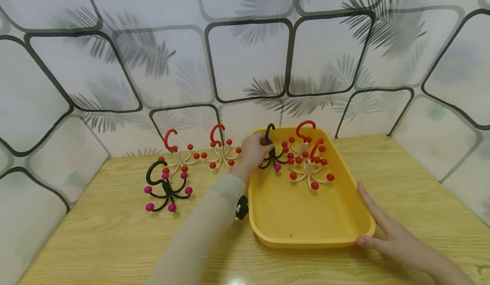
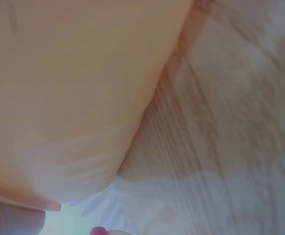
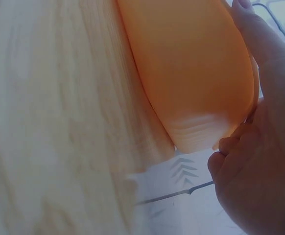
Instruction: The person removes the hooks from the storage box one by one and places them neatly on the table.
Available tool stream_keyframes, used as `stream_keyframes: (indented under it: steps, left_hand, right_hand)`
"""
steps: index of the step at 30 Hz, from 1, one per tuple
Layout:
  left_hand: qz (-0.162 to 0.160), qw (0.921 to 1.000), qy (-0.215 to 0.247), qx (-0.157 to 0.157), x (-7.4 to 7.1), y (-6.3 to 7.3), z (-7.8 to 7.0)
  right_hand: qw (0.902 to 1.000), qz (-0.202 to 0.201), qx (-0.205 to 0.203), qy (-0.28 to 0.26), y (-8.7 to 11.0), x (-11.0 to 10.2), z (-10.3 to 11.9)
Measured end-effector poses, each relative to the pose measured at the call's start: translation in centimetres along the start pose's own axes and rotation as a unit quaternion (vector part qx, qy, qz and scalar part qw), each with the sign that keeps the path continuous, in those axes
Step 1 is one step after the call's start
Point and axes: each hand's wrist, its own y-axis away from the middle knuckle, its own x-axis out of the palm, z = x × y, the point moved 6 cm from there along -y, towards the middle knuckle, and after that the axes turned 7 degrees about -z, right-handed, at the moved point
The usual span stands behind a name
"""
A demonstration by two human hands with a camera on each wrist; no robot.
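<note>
In the head view my left hand [image 1: 253, 154] reaches over the left rim of a yellow tray [image 1: 298, 221]. Its thumb and fingers pinch a black hook hanger [image 1: 272, 155] by the stem below the hook; this hanger has curved arms tipped with magenta balls. Two cream hangers with red hooks and red balls stand at the tray's far end, a rear one [image 1: 306, 127] and a nearer one [image 1: 309, 170]. At the tray's near right corner my right hand [image 1: 388, 229] grips the rim. In the right wrist view its thumb lies along the rim, with curled fingers below.
Left of the tray, on the wooden table [image 1: 115, 234], stand two cream hangers with red hooks, one farther left [image 1: 179, 159] and one beside my left hand [image 1: 221, 153]. Nearer stands another black hanger [image 1: 167, 191] with magenta balls. A patterned wall [image 1: 249, 59] borders the table's back.
</note>
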Motion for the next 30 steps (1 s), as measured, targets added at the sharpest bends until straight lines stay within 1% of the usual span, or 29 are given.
stream_keyframes:
  steps: [4, 8, 12, 14, 19, 23, 25, 27, 30]
  left_hand:
    - [-0.015, 0.9991, 0.038, -0.014, -0.2, 0.0, 0.4]
    - [-0.035, 0.9951, 0.088, -0.026, -0.8, -0.1, 0.8]
    - [-0.050, 0.9885, 0.140, -0.028, -2.1, 0.0, 0.3]
    - [-0.055, 0.9843, 0.166, -0.024, -2.8, 0.1, -0.2]
    - [-0.062, 0.9740, 0.218, -0.007, -5.0, 0.8, -1.9]
    - [-0.052, 0.9691, 0.241, -0.001, -7.1, 1.9, -2.7]
    - [-0.049, 0.9695, 0.240, 0.004, -8.4, 2.5, -3.0]
    - [-0.045, 0.9719, 0.231, 0.011, -9.8, 3.3, -3.1]
    - [-0.040, 0.9768, 0.210, 0.013, -11.6, 4.5, -2.8]
  right_hand:
    - [1.0000, 0.000, 0.001, 0.002, 0.0, 0.1, 0.0]
    - [1.0000, 0.001, 0.001, 0.005, -0.1, 0.2, 0.0]
    - [1.0000, 0.001, 0.001, 0.008, -0.1, 0.2, 0.1]
    - [1.0000, 0.000, -0.001, 0.008, -0.1, 0.1, 0.1]
    - [0.9999, -0.002, -0.006, 0.011, 0.0, 0.0, 0.3]
    - [0.9999, -0.001, -0.002, 0.012, 0.0, 0.0, 0.2]
    - [0.9999, -0.001, 0.000, 0.013, 0.0, 0.0, 0.1]
    - [0.9999, -0.002, 0.000, 0.014, -0.1, -0.1, 0.1]
    - [0.9999, -0.002, 0.002, 0.016, -0.1, -0.1, 0.1]
